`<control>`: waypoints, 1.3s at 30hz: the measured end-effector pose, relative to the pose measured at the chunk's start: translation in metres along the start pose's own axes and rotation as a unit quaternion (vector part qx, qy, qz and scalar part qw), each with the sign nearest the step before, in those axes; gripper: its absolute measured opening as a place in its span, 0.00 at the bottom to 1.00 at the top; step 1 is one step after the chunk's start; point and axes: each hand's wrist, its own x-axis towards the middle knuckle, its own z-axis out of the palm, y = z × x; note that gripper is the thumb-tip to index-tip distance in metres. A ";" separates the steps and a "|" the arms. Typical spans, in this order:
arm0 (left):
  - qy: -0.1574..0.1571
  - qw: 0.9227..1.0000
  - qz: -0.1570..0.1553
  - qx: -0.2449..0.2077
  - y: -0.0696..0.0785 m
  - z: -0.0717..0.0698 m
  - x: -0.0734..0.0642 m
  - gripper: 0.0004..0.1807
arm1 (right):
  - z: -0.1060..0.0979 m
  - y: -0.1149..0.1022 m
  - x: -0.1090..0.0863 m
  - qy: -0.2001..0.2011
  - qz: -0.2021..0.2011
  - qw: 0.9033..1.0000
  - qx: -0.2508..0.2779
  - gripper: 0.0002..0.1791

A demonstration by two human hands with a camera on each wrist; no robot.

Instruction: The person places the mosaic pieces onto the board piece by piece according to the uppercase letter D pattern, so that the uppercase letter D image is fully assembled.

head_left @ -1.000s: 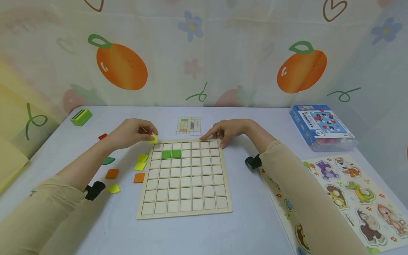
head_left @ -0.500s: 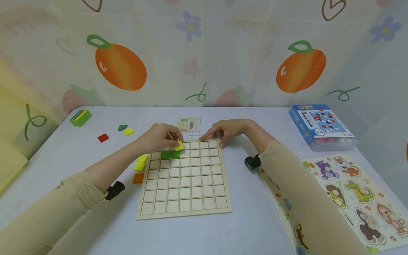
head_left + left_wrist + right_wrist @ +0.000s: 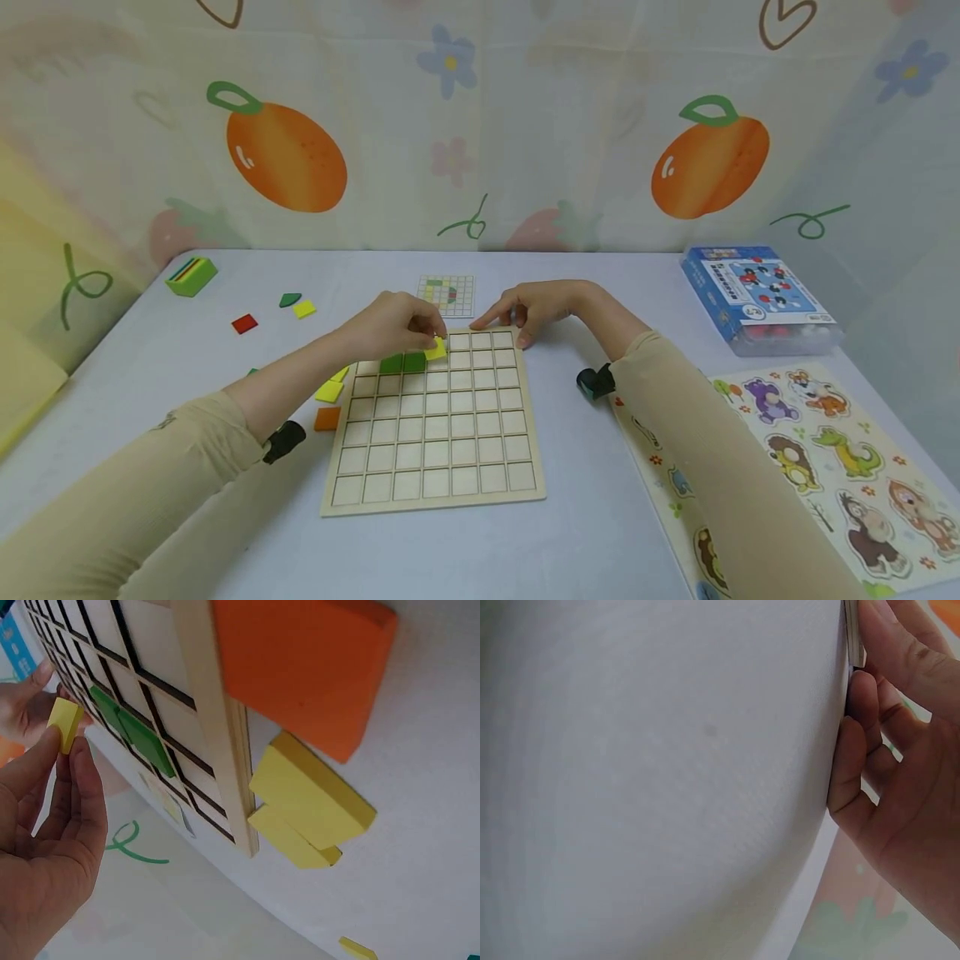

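My left hand (image 3: 392, 325) pinches a yellow square tile (image 3: 437, 350) between thumb and fingers. It holds the tile over the wooden grid board (image 3: 435, 505), just right of two green tiles (image 3: 415, 363) set side by side in the second row. In the left wrist view the yellow tile (image 3: 66, 724) stands on edge in the fingertips. At the board's far right corner my right hand (image 3: 542, 305) holds the frame, index finger along the back edge and thumb at the right side. Its other fingers are curled.
Left of the board lie yellow tiles (image 3: 328, 392), an orange tile (image 3: 327, 418), a red tile (image 3: 244, 323) and a green piece (image 3: 290, 299). A pattern card (image 3: 456, 307) lies behind the board. A blue box (image 3: 757, 292) and an animal puzzle sheet (image 3: 847, 458) are right.
My left hand has carried the yellow tile rightward from the board's far left corner, past the green tiles. The right hand has stayed at its corner.
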 end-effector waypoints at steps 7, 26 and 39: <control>0.004 1.000 -0.004 0.018 -0.004 0.011 0.004 0.03 | 0.000 0.004 0.004 -0.006 -0.014 1.000 0.006 0.40; 0.008 0.998 -0.001 0.059 0.002 0.016 0.002 0.01 | 0.000 0.005 0.005 -0.006 -0.015 1.000 0.011 0.41; 0.031 0.997 -0.005 0.067 -0.022 -0.019 -0.017 0.08 | 0.000 0.003 0.003 -0.002 -0.006 1.000 0.009 0.41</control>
